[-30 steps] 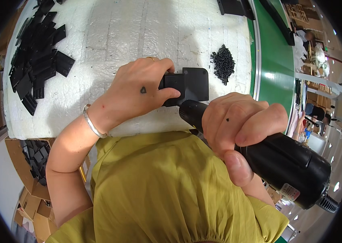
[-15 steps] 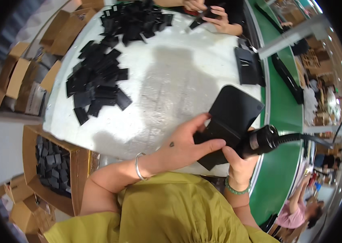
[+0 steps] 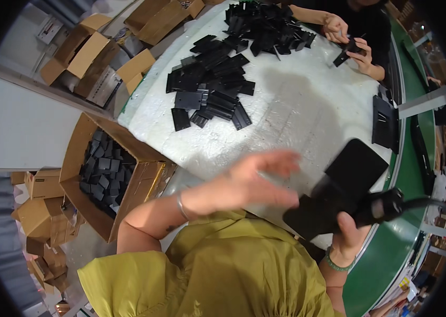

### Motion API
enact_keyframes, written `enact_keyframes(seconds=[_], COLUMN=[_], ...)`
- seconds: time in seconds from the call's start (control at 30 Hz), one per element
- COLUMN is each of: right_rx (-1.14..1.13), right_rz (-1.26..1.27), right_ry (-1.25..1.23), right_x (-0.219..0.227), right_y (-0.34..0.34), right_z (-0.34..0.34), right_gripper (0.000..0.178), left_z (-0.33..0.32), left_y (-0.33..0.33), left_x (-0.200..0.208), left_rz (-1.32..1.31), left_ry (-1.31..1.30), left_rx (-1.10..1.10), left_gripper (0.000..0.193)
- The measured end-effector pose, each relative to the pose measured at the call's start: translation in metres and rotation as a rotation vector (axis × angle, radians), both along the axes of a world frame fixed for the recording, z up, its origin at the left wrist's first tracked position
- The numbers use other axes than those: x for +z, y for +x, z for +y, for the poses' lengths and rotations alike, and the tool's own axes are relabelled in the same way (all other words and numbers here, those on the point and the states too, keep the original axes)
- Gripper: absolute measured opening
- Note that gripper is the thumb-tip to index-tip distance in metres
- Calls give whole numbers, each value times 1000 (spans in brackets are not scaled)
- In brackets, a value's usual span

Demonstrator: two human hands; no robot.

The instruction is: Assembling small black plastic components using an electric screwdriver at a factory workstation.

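Observation:
My right hand (image 3: 347,243) is closed low on the right, its thumb against a black bent plate (image 3: 360,166) and a black corded electric screwdriver (image 3: 384,206). The plate has a flat, round-cornered upper panel and a darker lower section. The screwdriver lies against its right side, its tip hidden. My left hand (image 3: 247,182), blurred by motion, is open with fingers apart and nothing in it. Its thumb tip comes close to the plate's left edge; I cannot tell whether they touch.
Loose black plates (image 3: 207,74) are heaped on the white-covered table (image 3: 191,153). Across it, a person's hand (image 3: 363,55) holds a black part. A cardboard box (image 3: 141,185) of black pieces stands left. Another black part (image 3: 385,127) lies by the green conveyor (image 3: 392,264).
My left hand has let go of the black bent plate and opened just left of it. My right hand still holds the plate and screwdriver. The whole view has shifted, showing more of the left side.

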State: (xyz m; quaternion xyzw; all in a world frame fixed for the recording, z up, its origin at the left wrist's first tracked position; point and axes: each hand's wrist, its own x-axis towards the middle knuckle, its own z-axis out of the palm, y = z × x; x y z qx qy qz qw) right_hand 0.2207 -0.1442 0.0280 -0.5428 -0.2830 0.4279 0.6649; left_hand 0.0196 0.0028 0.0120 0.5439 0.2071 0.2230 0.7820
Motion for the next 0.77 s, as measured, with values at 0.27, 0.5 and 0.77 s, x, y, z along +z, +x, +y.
enact_keyframes(seconds=[0.27, 0.5, 0.77], right_rx=[-38, 32, -173], right_rz=[-201, -288, -303], right_ry=[76, 205, 15], right_x=[8, 4, 0], right_y=[-1, 18, 19], right_z=[20, 11, -31], right_gripper=[52, 40, 41], left_z=[44, 72, 148], left_y=[-95, -240, -53], left_x=[-8, -69, -31], left_rz=[70, 569, 524], left_ry=[15, 201, 1272], left_rx=[1009, 1112, 850], left_gripper=[20, 44, 44])
